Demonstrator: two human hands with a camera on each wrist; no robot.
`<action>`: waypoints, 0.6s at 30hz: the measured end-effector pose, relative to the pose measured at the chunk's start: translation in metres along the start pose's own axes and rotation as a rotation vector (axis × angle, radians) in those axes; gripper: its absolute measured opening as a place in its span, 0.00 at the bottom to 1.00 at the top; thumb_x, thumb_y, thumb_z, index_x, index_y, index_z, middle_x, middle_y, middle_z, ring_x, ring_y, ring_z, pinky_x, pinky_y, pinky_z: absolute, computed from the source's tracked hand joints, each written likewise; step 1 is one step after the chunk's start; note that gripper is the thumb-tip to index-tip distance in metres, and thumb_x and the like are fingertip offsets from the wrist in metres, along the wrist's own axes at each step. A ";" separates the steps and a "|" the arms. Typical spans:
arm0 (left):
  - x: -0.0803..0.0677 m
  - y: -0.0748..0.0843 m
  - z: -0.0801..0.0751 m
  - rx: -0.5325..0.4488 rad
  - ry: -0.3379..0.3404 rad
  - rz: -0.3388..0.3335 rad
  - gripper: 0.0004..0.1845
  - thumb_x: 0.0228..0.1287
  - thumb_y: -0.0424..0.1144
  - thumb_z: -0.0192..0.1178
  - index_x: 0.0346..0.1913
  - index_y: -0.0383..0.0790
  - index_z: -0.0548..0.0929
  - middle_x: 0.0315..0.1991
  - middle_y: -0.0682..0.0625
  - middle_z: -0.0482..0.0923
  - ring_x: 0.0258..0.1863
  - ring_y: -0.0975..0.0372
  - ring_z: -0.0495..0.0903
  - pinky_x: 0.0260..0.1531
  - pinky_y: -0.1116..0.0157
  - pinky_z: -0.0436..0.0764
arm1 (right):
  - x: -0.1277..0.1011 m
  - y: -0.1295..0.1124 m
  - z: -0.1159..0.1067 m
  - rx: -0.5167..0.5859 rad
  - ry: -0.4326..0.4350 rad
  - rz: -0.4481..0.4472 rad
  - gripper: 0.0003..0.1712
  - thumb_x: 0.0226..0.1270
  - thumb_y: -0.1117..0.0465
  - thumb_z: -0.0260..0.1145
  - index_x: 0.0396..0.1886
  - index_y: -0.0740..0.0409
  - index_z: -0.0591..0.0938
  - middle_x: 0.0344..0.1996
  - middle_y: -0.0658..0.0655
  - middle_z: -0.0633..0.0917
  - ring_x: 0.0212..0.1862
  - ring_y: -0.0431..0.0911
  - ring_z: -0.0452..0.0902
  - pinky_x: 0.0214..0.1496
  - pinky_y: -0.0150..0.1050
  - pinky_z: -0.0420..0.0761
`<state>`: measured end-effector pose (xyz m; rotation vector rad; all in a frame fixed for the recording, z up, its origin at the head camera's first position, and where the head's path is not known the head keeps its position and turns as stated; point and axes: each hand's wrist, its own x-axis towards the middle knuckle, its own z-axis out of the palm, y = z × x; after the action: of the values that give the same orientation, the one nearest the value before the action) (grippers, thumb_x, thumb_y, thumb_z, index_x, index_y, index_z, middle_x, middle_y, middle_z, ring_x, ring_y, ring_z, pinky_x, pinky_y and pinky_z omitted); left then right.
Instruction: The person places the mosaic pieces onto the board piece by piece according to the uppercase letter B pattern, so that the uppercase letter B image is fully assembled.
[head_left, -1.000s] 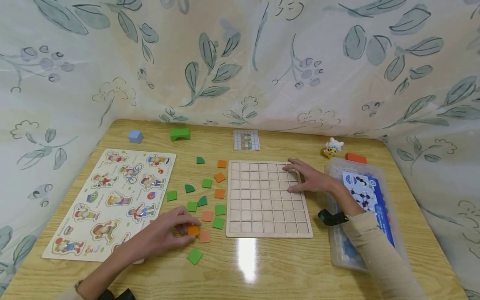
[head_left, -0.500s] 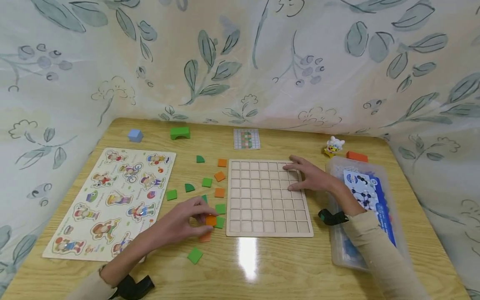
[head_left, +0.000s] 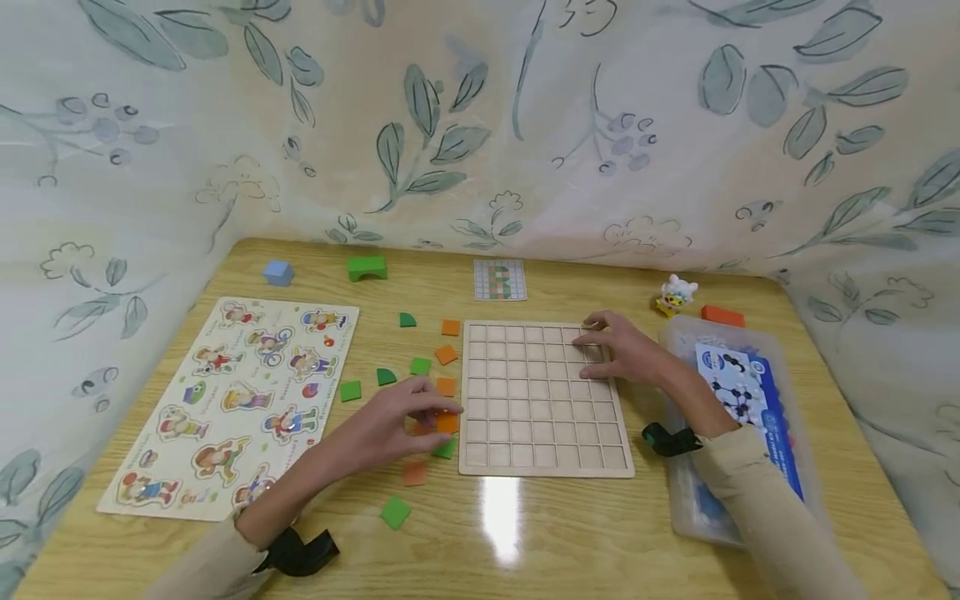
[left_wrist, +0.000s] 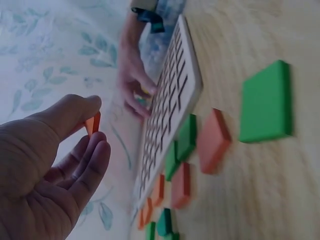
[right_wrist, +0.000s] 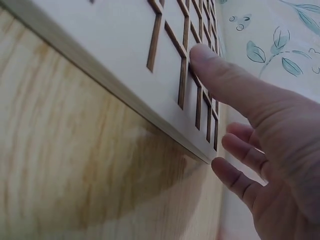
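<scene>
Leaf-print cloth [head_left: 480,125] hangs behind and to both sides of a pale wood-grain bench [head_left: 525,533].

Centre of bench: wooden grid board [head_left: 543,400], square cells, all empty as far as the head view shows.

Left hand [head_left: 397,421]: pinches one small orange tile [head_left: 447,422] between thumb and fingertips, other fingers loosely curled. The left wrist view shows the tile [left_wrist: 92,123] on edge in the pinch and lifted off the bench. It sits just at 9 o'clock of the board's left edge, close to the lower rows.

Right hand [head_left: 622,350]: fingers straight and spread, lying flat on the board's 2 o'clock corner. The right wrist view shows the thumb tip [right_wrist: 202,52] touching the grid face and the other fingers past the board's edge. It holds nothing.

Loose tiles [head_left: 420,367] at 9 o'clock of the board: a scatter of green and orange squares plus a few dark green quarter-round pieces. One orange square [head_left: 414,472] and one green square [head_left: 394,511] lie at 7 o'clock of the board, apart from the rest.

Further items:
- Picture puzzle board [head_left: 240,400] with cartoon figures, far 9 o'clock.
- Blue cube [head_left: 277,272] and green arch block [head_left: 367,267], 11 o'clock, near the cloth.
- Pattern card [head_left: 499,280], 12 o'clock, just beyond the board.
- Small white-and-yellow toy figure [head_left: 677,294] and orange block [head_left: 722,316], 2 o'clock.
- Clear plastic bin [head_left: 678,500], 3 o'clock, with a blue-and-white booklet [head_left: 738,392] inside; the right forearm crosses over it.
</scene>
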<state>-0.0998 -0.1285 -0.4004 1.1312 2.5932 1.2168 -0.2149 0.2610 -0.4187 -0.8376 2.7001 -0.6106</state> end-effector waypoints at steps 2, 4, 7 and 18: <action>0.009 0.001 0.001 0.018 -0.016 -0.008 0.17 0.58 0.38 0.69 0.51 0.44 0.85 0.38 0.56 0.75 0.34 0.68 0.74 0.35 0.65 0.80 | -0.002 0.001 0.000 -0.003 0.006 0.004 0.26 0.57 0.54 0.74 0.56 0.56 0.82 0.59 0.67 0.71 0.58 0.59 0.66 0.56 0.56 0.70; 0.018 0.001 0.001 0.040 -0.029 -0.012 0.17 0.58 0.37 0.69 0.51 0.44 0.85 0.40 0.56 0.76 0.35 0.67 0.74 0.36 0.65 0.80 | -0.004 0.002 0.001 0.000 0.009 0.006 0.26 0.59 0.54 0.73 0.56 0.56 0.82 0.56 0.64 0.72 0.54 0.55 0.69 0.52 0.50 0.71; 0.029 -0.002 0.001 0.088 -0.030 -0.009 0.16 0.57 0.36 0.69 0.51 0.43 0.85 0.40 0.54 0.77 0.35 0.66 0.74 0.33 0.67 0.79 | -0.004 0.003 0.002 0.019 0.009 0.017 0.26 0.59 0.53 0.72 0.57 0.55 0.82 0.54 0.62 0.73 0.49 0.51 0.70 0.47 0.45 0.71; 0.056 -0.013 0.004 0.109 -0.083 -0.014 0.15 0.61 0.35 0.66 0.51 0.42 0.85 0.37 0.52 0.76 0.35 0.65 0.75 0.37 0.67 0.80 | -0.003 0.003 0.002 0.024 0.027 0.014 0.26 0.58 0.53 0.73 0.56 0.56 0.82 0.52 0.60 0.76 0.46 0.49 0.71 0.45 0.42 0.70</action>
<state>-0.1472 -0.0959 -0.3987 1.1530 2.6289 1.0144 -0.2137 0.2646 -0.4216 -0.8096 2.7146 -0.6539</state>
